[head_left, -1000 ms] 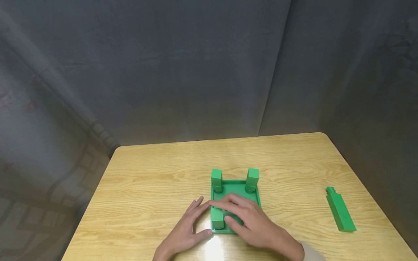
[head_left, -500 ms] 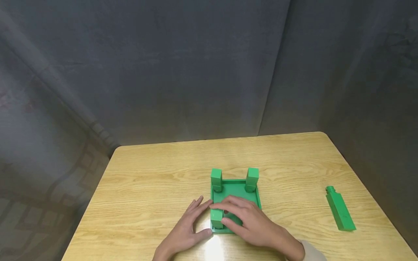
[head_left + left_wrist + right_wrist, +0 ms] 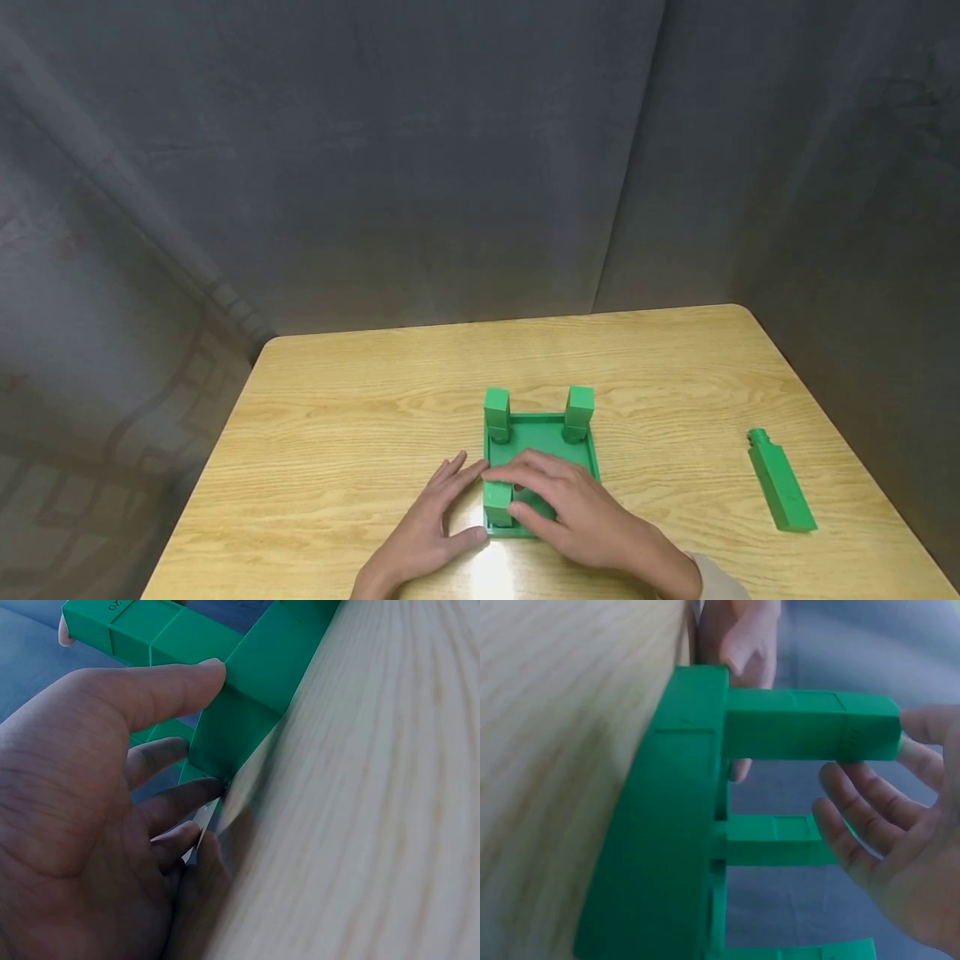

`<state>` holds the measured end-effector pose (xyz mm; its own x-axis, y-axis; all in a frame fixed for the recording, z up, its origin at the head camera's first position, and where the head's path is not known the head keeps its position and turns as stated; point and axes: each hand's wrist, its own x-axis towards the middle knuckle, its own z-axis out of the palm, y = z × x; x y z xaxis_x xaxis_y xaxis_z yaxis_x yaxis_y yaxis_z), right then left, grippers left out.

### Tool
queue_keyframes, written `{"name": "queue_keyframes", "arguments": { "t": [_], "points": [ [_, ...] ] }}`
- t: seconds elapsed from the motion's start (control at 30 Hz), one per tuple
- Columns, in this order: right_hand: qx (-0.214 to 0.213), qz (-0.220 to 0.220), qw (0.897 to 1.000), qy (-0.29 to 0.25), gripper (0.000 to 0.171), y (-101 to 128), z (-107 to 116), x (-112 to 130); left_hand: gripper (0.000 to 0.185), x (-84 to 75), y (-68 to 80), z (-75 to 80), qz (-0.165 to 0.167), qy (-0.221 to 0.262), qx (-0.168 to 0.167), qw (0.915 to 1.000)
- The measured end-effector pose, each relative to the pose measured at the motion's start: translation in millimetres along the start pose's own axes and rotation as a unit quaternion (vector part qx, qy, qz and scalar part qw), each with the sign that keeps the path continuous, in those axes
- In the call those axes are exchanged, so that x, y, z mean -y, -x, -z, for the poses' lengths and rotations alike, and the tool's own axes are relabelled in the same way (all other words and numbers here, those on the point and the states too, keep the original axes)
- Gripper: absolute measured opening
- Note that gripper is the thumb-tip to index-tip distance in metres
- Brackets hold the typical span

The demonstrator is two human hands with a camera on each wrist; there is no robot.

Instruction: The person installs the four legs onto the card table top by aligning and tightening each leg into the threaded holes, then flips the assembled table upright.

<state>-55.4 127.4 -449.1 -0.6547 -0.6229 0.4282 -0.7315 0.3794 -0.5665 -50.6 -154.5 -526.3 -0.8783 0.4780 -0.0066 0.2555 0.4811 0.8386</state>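
A green square toy tabletop [image 3: 538, 452] with a raised rim lies upside down on the wooden table. Three square green legs stand at its corners: a far left leg [image 3: 497, 408], a far right leg [image 3: 580, 408] and a near left table leg [image 3: 498, 505]. My right hand [image 3: 581, 510] pinches the top of that near left leg with thumb and index finger, its other fingers loosely bent beside it. With fingers spread, my left hand [image 3: 427, 531] touches the tabletop's near left corner. In the left wrist view its thumb [image 3: 184, 688] rests against the rim's outer wall.
A loose green leg [image 3: 782, 483] with a threaded neck lies on the right side of the wooden table [image 3: 360, 400]. Grey curtains [image 3: 450, 167] hang behind and at both sides.
My right thumb and index finger have come onto the top of the near left leg, shifting slightly towards me. The left hand and the tabletop stay in place.
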Motion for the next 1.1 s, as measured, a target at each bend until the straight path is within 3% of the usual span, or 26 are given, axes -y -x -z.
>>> {"name": "queue_keyframes", "arguments": {
  "t": [0.17, 0.43, 0.6, 0.8, 1.1],
  "points": [
    [-0.014, -0.017, 1.000, -0.015, 0.052, 3, 11, 2, 0.079, 0.1, 0.3, -1.4, 0.002, -0.001, -0.001, 1.0000],
    [-0.120, -0.084, 0.989, 0.024, 0.055, 29, 36, 0, 0.081, 0.3, -0.6, -3.6, -0.002, -0.003, -0.002, 1.0000],
    [-0.195, -0.143, 0.969, 0.051, 0.068, 58, 49, -4, 0.082, 0.6, -0.9, -2.9, -0.001, -0.002, 0.000, 1.0000],
    [-0.266, -0.183, 0.943, 0.086, 0.075, 95, 61, -17, 0.082, -0.4, -0.7, -1.6, 0.001, 0.001, 0.000, 1.0000],
    [-0.326, -0.278, 0.898, 0.103, 0.071, 131, 77, -40, 0.081, -0.4, 0.3, -1.1, -0.003, 0.002, -0.004, 1.0000]
  ]
}}
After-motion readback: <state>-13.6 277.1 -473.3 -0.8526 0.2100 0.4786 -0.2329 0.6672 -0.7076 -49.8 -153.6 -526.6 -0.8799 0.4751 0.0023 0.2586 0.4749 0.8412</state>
